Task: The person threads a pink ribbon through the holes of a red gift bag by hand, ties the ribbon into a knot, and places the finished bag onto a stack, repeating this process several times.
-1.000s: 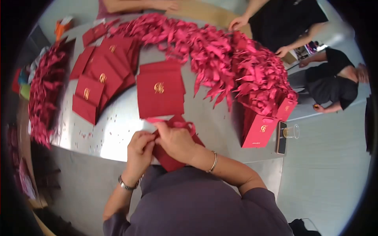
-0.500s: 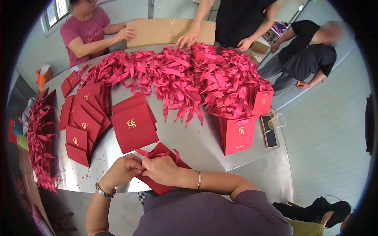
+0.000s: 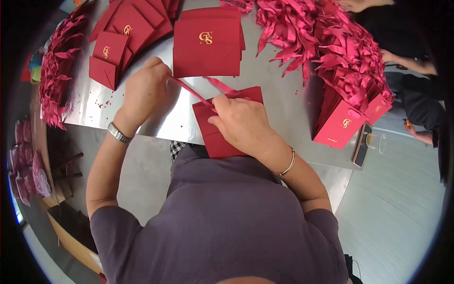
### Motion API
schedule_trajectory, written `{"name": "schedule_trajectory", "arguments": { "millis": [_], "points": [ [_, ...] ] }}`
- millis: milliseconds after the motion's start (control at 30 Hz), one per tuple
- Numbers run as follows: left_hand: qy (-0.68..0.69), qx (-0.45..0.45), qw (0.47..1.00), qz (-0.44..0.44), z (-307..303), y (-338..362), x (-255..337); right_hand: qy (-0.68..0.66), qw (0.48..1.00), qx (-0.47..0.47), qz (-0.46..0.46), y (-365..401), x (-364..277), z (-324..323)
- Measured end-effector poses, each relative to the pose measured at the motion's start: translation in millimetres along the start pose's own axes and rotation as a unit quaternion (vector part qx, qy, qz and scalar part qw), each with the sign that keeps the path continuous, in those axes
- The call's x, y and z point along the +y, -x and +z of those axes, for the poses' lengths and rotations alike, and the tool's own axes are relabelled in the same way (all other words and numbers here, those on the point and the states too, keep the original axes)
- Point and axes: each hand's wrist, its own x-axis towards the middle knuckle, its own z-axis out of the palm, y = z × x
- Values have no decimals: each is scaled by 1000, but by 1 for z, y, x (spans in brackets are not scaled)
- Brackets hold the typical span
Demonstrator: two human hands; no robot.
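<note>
Left hand (image 3: 144, 90): you're pinching the end of the ribbon (image 3: 191, 91), thumb and fingers closed tight on it.
Right hand (image 3: 241, 124): you're curling your fingers down, closed on the top edge of the flat bag (image 3: 222, 146) and pinning it. Can't tell if they're also nipping the ribbon underneath.
Bag position: it's lying flat at the near edge of the steel table (image 3: 156, 120), overhanging toward your body, at 6 o'clock from the logo stack (image 3: 206, 47).
Ribbon run: it's stretching taut from the bag's top edge toward 10 o'clock into your left hand. A second strand is arcing loose at the bag's 12 o'clock.
Handling, bag: looking light, thin card. It's probably creasing easily and sliding on the steel, so pressing it flat is suiting it better than squeezing.
Handling, ribbon: looking soft, limp and slick. It's likely slipping through a loose pinch, so grip close to the end.
Around you: a ribbon pile (image 3: 321, 38) is sitting at 1 o'clock, upright bags (image 3: 343, 125) at 3 o'clock.
</note>
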Motion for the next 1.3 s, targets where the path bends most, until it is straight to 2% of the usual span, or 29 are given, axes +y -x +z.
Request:
{"name": "schedule_trajectory", "arguments": {
  "millis": [67, 133, 167, 200, 233, 267, 300, 367, 400, 433, 467, 533, 600, 733, 767, 867, 933, 1000, 1033, 1100, 1133, 1200, 1267, 1300],
  "points": [
    [-19, 1, 999, -28, 8, 4, 3, 78, 996, -44, 2, 0, -5, 1],
    [12, 2, 999, -34, 6, 3, 10, 61, 994, 70, -65, 4, -6, -4],
    [50, 66, 995, -49, 8, 2, 10, 42, 989, 99, -97, 11, -3, -9],
    [87, 130, 986, -63, 11, 0, 11, 21, 990, 124, -57, 24, 2, -7],
    [81, 152, 984, -48, 10, -1, 18, 1, 988, 150, -18, 38, 9, -1],
    [106, 137, 985, -1, 10, -4, 25, -10, 986, 159, 54, 49, 14, 3],
    [130, 119, 983, 47, 11, -7, 33, -10, 986, 156, 57, 57, 17, 7],
    [158, 14, 984, 76, 23, -17, 44, -32, 984, 118, 132, 67, 23, 16],
    [163, -38, 983, 82, 31, -24, 47, 1, 989, 108, 104, 69, 26, 19],
    [107, -45, 986, 120, 35, -31, 50, -1, 989, 106, 106, 70, 28, 20],
    [108, -49, 986, 119, 38, -37, 51, -1, 989, 102, 104, 70, 28, 20],
    [56, -136, 977, 151, 40, -46, 54, -4, 990, 97, 106, 71, 27, 19],
    [20, -151, 976, 155, 39, -51, 58, -2, 991, 89, 102, 71, 27, 18],
    [-57, -73, 989, 118, 40, -60, 44, -5, 991, 85, 104, 72, 28, 19],
    [-55, -25, 994, 91, 40, -64, 37, 3, 991, 83, 100, 71, 29, 18],
    [-26, 4, 999, 45, 46, -63, 29, 11, 992, 78, 97, 71, 29, 17],
    [-7, 19, 999, 46, 47, -59, 25, 10, 992, 76, 97, 71, 28, 19],
    [66, 184, 979, 58, 41, -53, 23, 6, 992, 91, 93, 71, 30, 19],
    [72, 200, 977, 10, 28, -46, 29, 3, 992, 90, 89, 71, 30, 19],
    [147, 103, 978, -103, 16, -15, 36, 3, 992, 88, 91, 71, 30, 19],
    [144, 56, 985, -70, 16, 0, 40, 3, 993, 81, 92, 71, 29, 18],
    [201, -11, 974, -102, 20, 23, 54, 7, 994, 76, 84, 72, 31, 20],
    [178, 4, 983, -42, 27, 35, 60, 18, 994, 75, 77, 73, 31, 20],
    [160, 40, 985, -48, 27, 38, 68, -16, 990, 106, 92, 73, 30, 21]
  ]
}}
